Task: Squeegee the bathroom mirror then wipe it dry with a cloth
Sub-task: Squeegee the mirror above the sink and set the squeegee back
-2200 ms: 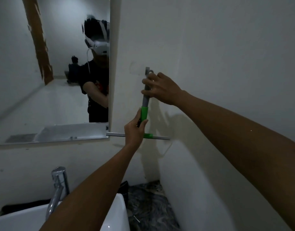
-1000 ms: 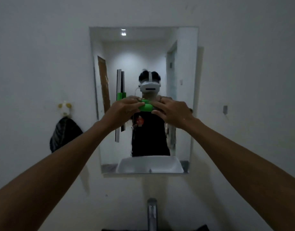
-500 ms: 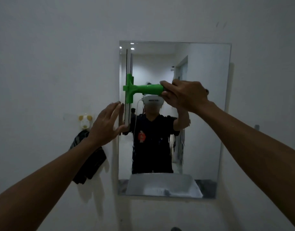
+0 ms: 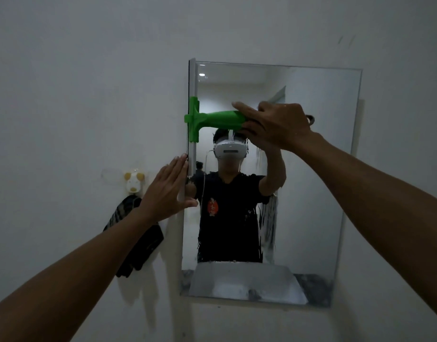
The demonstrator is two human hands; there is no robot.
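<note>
Head view: mirror on the wall, middle to right of the frame. Green squeegee at the upper left of the glass, blade standing up and down along the left edge. Right hand wrapped tight around the handle, fingers curled on it. Left hand flat with straight fingers, holding nothing, palm at the left edge of the mirror just under the blade (touching the edge, or very nearly, hard to tell).

Looks like the very start of a sideways pull. Blade right at the edge, so most of the glass probably not scraped yet. Streaks and smeary marks in the lower middle of the glass, and a cloudy patch along the bottom. Still to do, as a guess: pull across the whole mirror, then rub dry with a cloth. No cloth in either hand. Dark cloth on a small hook at the left of the frame, maybe the one for drying, maybe not.

Handle: smooth, hard-looking plastic, fat and round, wider where joined to the blade holder. Blade: long, thin, pale and straight. Mirror: flat, shiny, no frame, sharp corners. Wall: plain, dull, pale. Hook: little, rounded, like a toy animal face. Hanging cloth: soft, floppy, striped at the top.
</note>
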